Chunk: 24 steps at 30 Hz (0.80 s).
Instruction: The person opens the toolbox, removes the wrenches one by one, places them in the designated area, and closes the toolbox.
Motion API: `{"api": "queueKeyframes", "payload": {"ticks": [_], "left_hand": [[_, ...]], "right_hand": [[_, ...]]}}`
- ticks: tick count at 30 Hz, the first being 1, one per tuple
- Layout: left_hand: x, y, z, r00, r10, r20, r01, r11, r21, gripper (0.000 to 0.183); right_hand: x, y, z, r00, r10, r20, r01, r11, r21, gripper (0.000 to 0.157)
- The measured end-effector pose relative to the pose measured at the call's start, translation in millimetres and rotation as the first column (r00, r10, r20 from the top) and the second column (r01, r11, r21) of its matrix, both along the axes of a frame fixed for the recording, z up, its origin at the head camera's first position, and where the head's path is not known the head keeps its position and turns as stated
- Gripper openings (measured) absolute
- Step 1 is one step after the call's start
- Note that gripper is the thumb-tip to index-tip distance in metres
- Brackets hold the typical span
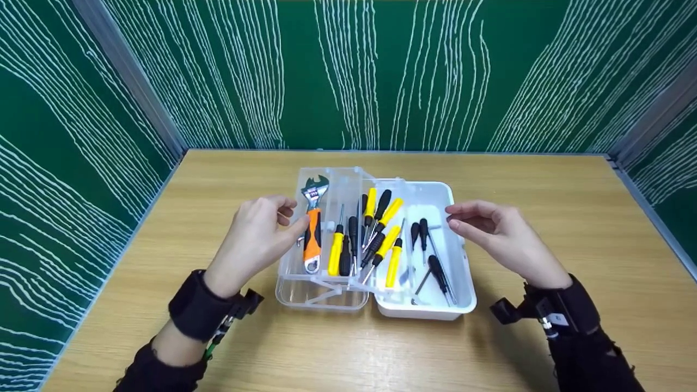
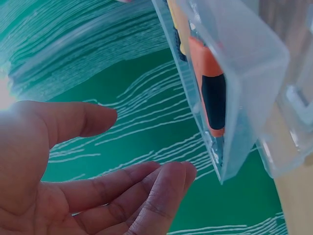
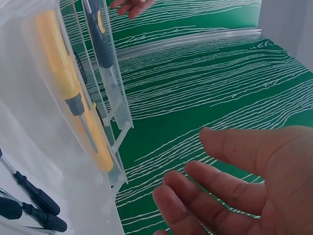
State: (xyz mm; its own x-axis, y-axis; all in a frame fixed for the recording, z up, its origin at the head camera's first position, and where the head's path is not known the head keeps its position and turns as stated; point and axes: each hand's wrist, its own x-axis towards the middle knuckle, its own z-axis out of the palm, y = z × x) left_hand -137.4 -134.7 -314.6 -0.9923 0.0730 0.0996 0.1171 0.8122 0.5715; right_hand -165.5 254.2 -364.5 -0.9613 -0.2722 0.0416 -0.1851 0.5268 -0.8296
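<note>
A white toolbox [image 1: 456, 272] stands unfolded on the table, its clear trays [image 1: 346, 185] fanned out to the left. An adjustable wrench [image 1: 312, 239] with an orange and black handle lies in the leftmost tray. My left hand [image 1: 260, 234] hovers beside that tray, thumb and fingers apart, holding nothing; the left wrist view shows a gap between its fingers and the tray wall. By the box's right rim is my right hand [image 1: 506, 239], fingers loosely bent and holding nothing. Several yellow screwdrivers [image 1: 394, 264] and black screwdrivers [image 1: 437, 269] lie in the trays and box.
A clear lid [image 1: 288, 296] extends under the trays on the left. White linkage arms [image 1: 326, 295] join trays and box at the front. An L-shaped hex key [image 1: 421, 287] lies on the box floor. Green panels [image 1: 297, 71] with white lines wall in the wooden table [image 1: 228, 169].
</note>
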Motion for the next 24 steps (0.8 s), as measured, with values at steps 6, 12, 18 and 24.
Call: {"api": "queueKeyframes", "payload": {"ticks": [6, 12, 18, 24], "left_hand": [[-11.3, 6.6, 2.2, 0.999, -0.034, -0.006, 0.034, 0.999, -0.033, 0.031], [-20.5, 9.5, 2.8, 0.999, -0.045, -0.007, 0.045, 0.996, -0.081, 0.027], [-30.0, 11.0, 3.7, 0.999, -0.042, 0.014, 0.043, 0.994, -0.100, 0.030], [-38.7, 13.0, 3.5, 0.999, -0.024, 0.041, 0.029, 0.993, -0.114, 0.029]], "right_hand": [[4.1, -4.3, 3.1, 1.000, 0.004, -0.001, -0.004, 1.000, -0.003, 0.036], [8.5, -9.1, 6.2, 1.000, 0.017, -0.018, -0.017, 1.000, 0.012, 0.034], [14.2, -13.3, 9.3, 0.998, 0.034, -0.044, -0.033, 0.999, 0.030, 0.032], [18.7, -16.8, 11.1, 0.998, 0.049, -0.050, -0.048, 0.998, 0.032, 0.031]]}}
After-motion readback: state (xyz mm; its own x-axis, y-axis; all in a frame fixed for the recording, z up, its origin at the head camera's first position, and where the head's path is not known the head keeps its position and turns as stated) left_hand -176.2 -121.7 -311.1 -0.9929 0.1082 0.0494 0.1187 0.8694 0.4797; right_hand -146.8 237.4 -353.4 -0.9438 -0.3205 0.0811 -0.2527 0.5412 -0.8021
